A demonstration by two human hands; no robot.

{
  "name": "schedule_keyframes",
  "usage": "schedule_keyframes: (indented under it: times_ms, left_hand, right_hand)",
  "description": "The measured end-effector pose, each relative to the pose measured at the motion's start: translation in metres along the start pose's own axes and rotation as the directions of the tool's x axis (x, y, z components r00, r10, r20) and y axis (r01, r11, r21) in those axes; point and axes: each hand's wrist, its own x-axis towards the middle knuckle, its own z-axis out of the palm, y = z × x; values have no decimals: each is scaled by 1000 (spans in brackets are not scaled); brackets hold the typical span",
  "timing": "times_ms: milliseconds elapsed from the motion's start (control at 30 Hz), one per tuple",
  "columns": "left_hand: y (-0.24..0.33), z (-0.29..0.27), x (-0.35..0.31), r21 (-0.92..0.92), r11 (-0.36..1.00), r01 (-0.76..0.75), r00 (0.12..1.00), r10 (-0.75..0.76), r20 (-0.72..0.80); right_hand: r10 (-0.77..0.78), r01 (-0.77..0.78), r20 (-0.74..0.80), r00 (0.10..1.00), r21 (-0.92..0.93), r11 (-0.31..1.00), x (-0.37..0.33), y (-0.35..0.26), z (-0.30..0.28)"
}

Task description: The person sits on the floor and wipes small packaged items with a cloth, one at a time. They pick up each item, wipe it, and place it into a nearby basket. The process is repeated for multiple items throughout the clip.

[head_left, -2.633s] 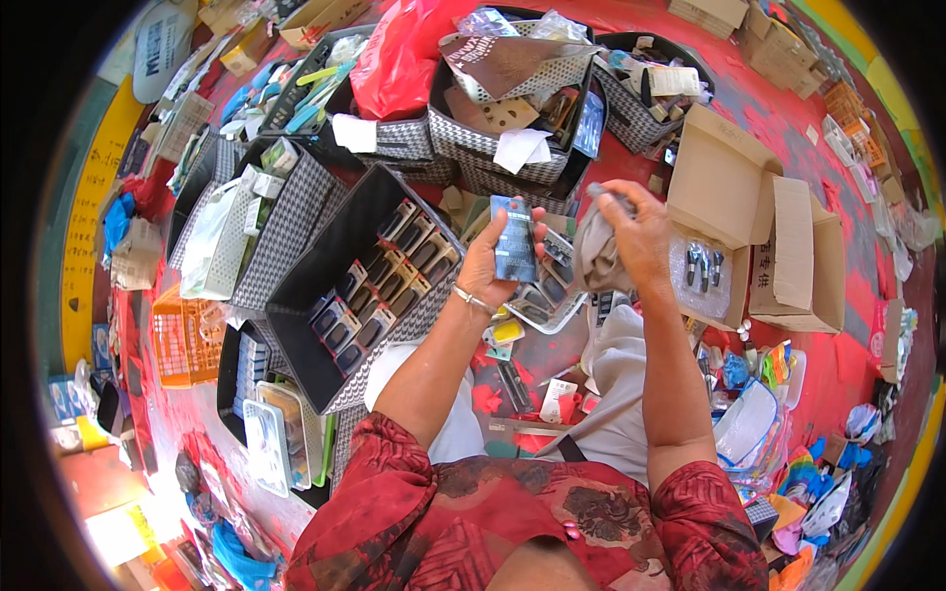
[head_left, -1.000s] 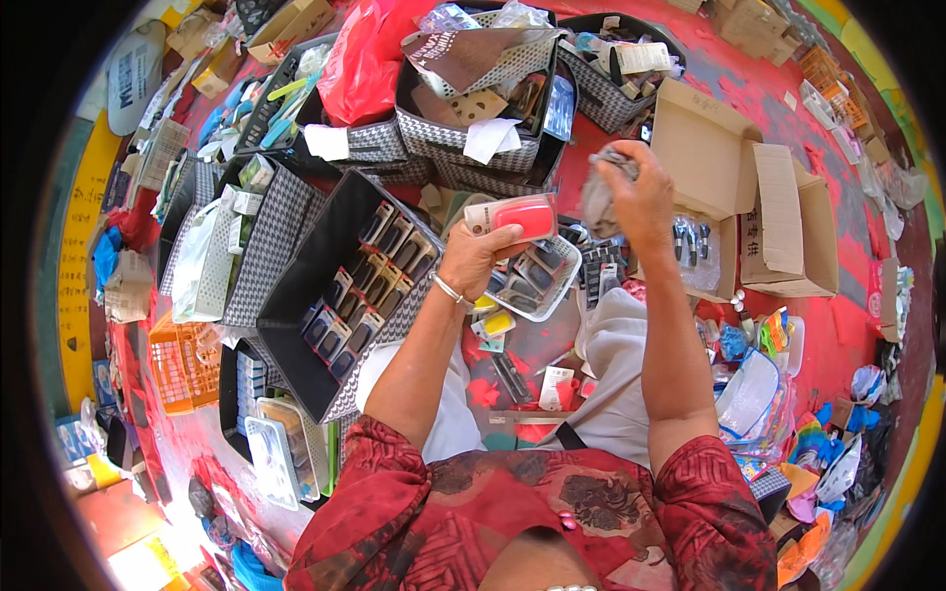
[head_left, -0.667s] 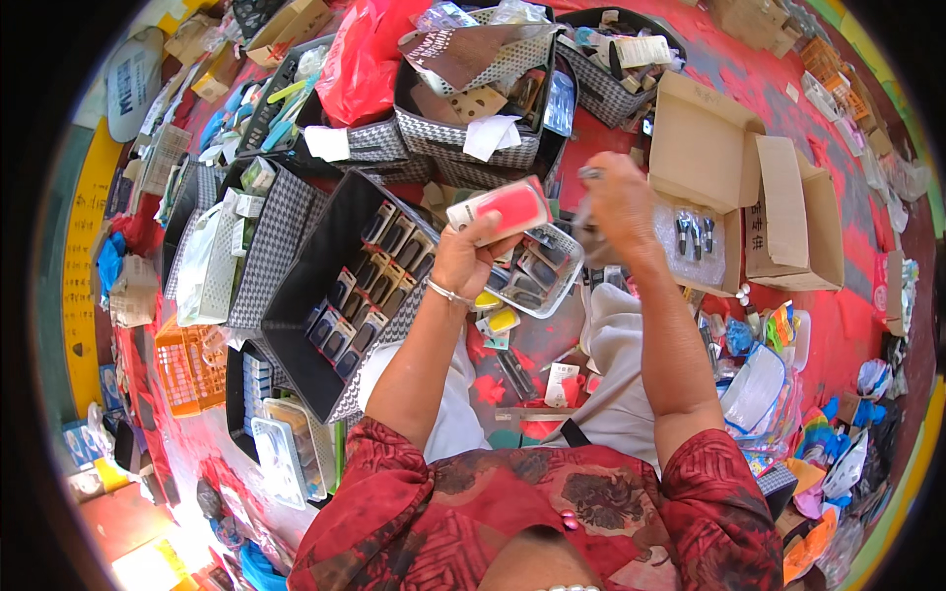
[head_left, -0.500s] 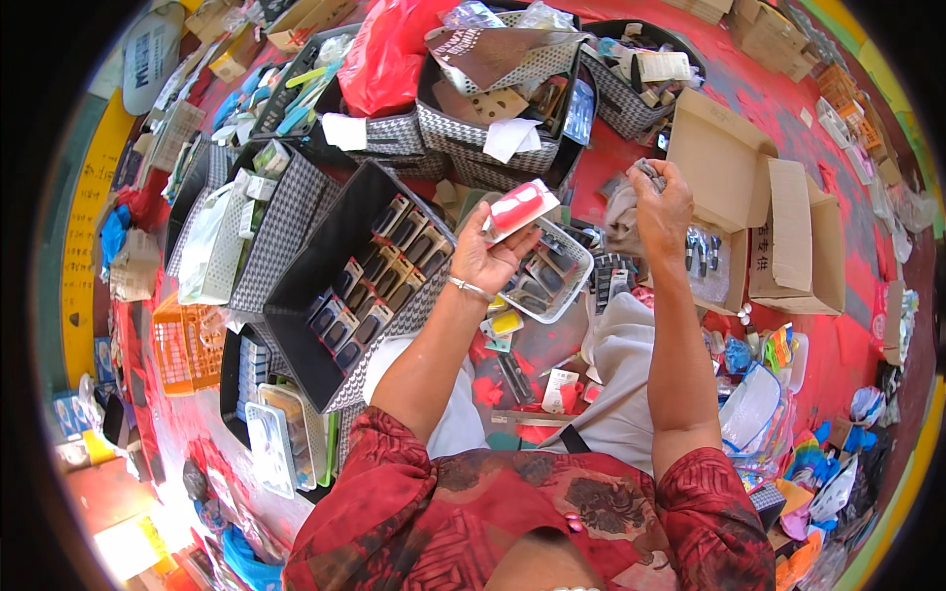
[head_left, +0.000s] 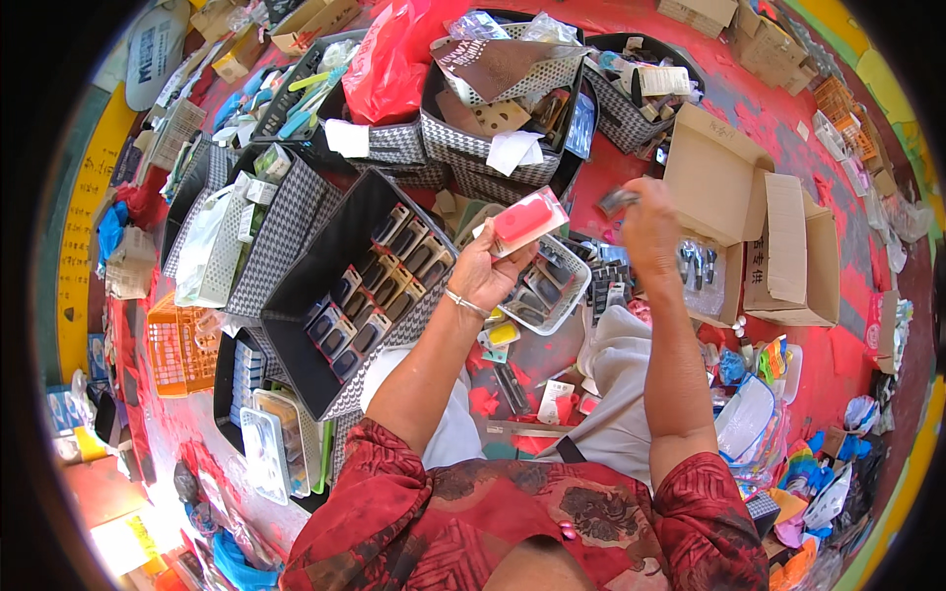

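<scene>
Pinched in my left hand [head_left: 485,274] is a white card package with a red piece [head_left: 524,221] on its front, held up tilted. My right hand [head_left: 650,229], smeared by motion, grips a small dark object [head_left: 617,203] whose kind I cannot make out. Under and beside the left hand sits a white plastic basket [head_left: 566,317] with dark oval pieces inside. To the left, a houndstooth storage box [head_left: 296,369] with a black inside holds several carded packs [head_left: 363,286] of dark oval pieces. Between my legs lie a black strip-like piece [head_left: 510,389] and a white tag [head_left: 554,402].
Houndstooth bins [head_left: 483,148] full of goods stand ahead, with a red plastic bag [head_left: 394,64] on one. Opened cardboard boxes [head_left: 803,266] are at the right. An orange basket [head_left: 185,345] stands left. Wrapped goods [head_left: 754,414] lie by my right knee on the red floor.
My right hand has shifted slightly down and the dark object now sticks out to its left. My left hand has turned the package so its red front shows more fully.
</scene>
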Motion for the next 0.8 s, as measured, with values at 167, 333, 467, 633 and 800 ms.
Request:
schedule_keyframes:
  times_ms: [167,333,467,633,800]
  left_hand:
    - [0,9,-8,59,998,-17,996,12,86]
    - [-7,10,-10,329,930,-164,964,79,256]
    - [-2,13,-10,157,982,-108,986,85,146]
    - [9,16,-11,126,979,-161,972,135,192]
    - [-2,14,-12,333,940,-75,943,-42,330]
  right_hand:
    - [365,-338,67,929,555,760,7,5,-7]
    - [95,-54,-42,995,571,819,3,-26,1]
    - [27,-67,247,969,153,986,-10,-29,8]
    - [306,-338,254,918,90,937,-5,-1,6]
    - [175,-527,545,820,599,604,2,-6,0]
